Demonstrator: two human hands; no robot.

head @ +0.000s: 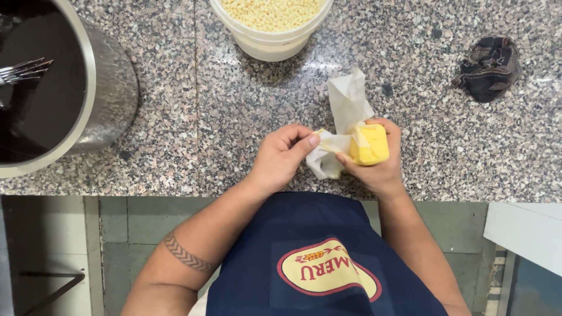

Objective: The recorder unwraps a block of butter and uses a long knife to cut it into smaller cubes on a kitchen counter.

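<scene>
My right hand (381,167) grips a yellow block of butter (370,145) over the front edge of a speckled granite counter (193,105). Its white paper wrapper (345,105) is half peeled off and stands up behind the block. My left hand (282,157) pinches a flap of that wrapper between thumb and fingers, just left of the block. Both hands are close together above the counter's edge.
A large steel mixing bowl (111,88) with a whisk (23,70) in it stands at the far left. A white tub of small pale pellets (272,23) sits at the top centre. A dark crumpled cloth (490,67) lies at the upper right. A white surface (527,231) shows at the lower right.
</scene>
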